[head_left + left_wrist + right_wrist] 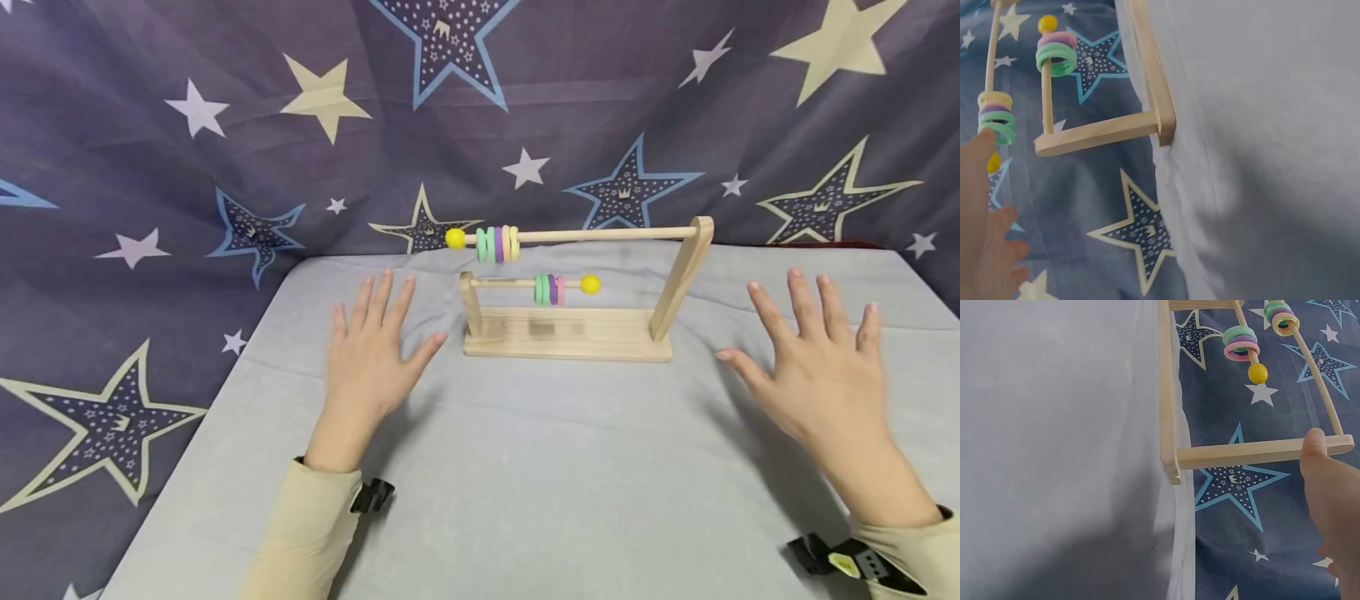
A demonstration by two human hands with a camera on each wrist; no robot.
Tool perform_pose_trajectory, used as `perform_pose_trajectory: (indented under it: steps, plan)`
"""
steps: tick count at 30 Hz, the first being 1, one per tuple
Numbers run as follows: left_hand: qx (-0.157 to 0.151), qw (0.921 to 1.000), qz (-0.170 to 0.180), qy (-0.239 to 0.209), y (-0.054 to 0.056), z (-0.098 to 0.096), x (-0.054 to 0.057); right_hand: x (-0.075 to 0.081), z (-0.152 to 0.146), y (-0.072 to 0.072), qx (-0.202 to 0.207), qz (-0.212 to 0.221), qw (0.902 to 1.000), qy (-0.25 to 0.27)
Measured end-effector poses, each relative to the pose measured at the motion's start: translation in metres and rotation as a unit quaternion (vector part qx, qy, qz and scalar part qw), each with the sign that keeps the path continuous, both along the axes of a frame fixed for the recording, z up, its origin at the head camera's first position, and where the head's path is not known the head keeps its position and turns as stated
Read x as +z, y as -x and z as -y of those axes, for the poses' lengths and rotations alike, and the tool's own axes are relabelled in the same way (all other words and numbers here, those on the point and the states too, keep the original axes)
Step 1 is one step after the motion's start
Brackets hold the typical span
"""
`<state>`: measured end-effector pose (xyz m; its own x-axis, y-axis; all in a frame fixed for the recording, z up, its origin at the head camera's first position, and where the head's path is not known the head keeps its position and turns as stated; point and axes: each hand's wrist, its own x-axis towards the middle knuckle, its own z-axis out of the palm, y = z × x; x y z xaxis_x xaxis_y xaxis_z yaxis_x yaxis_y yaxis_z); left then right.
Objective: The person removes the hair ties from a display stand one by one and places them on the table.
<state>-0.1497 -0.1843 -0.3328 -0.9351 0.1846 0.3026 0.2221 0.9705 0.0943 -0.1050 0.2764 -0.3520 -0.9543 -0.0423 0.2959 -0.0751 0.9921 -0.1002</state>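
Observation:
A wooden rack [567, 335] with two horizontal rods stands on the cloth-covered table. Its long upper rod [607, 236] runs left from the tall post and ends in a yellow ball [455, 238]; green, purple, orange and yellow rings [498, 245] hang near that end. The lower rod [502, 283] starts at the short left post and carries green, purple and pink rings [550, 289] beside another yellow ball [591, 284]. My left hand [371, 358], fingers spread, is left of the rack, holding nothing. To the right, my right hand [825, 375] is likewise spread and holds nothing.
A light grey cloth [555, 483] covers the table. Behind it and along the left side hangs a dark curtain [465, 150] printed with stars. Each wrist wears a black strapped device, such as the one on the right [855, 560].

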Motion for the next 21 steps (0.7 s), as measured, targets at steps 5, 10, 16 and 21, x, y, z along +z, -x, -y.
perform_pose_trajectory:
  steps: [5,10,16,21]
  plan:
    - [-0.036,0.9976,0.038,-0.046,0.018,-0.004,0.001,-0.002,0.005,0.001,0.003,-0.007,1.0,0.006]
    - [-0.09,0.9857,0.052,-0.132,0.036,-0.009,-0.002,-0.001,0.005,-0.001,0.005,-0.007,1.0,0.005]
    - [-0.105,0.9504,0.106,-0.273,0.049,-0.012,-0.013,0.0,0.007,0.001,0.016,-0.011,0.9997,0.016]
    - [-0.152,0.8989,0.142,-0.386,0.059,-0.02,-0.025,0.0,0.006,-0.001,0.016,-0.025,0.9991,0.029]
